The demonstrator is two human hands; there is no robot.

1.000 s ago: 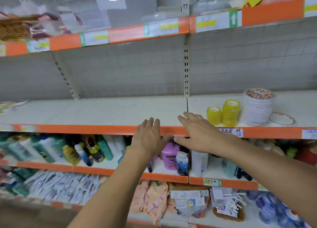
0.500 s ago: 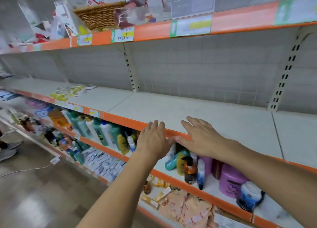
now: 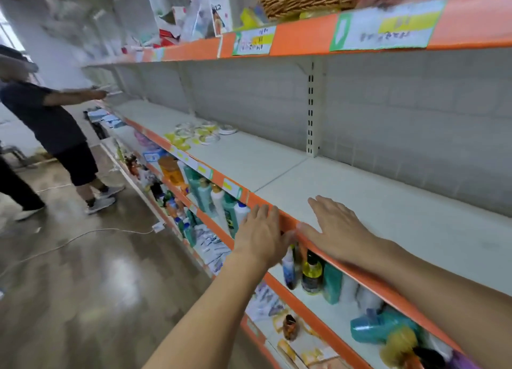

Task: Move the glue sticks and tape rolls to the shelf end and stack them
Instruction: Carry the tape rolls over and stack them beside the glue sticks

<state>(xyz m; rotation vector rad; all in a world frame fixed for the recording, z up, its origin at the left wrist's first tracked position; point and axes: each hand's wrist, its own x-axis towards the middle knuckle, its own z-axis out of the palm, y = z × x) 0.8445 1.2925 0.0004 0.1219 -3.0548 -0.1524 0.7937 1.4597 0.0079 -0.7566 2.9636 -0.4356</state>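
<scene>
Bright, even overhead light; glare on glossy brown floor (image 3: 91,280) at 8 o'clock; motion blur throughout; wide-angle bending at edges.

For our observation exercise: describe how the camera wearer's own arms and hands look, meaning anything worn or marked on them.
Both forearms are bare as far as the picture shows, with no sleeves in view. The left hand and right hand wear no gloves, and no watch, bracelet or ring is visible. No markings can be made out.
</scene>
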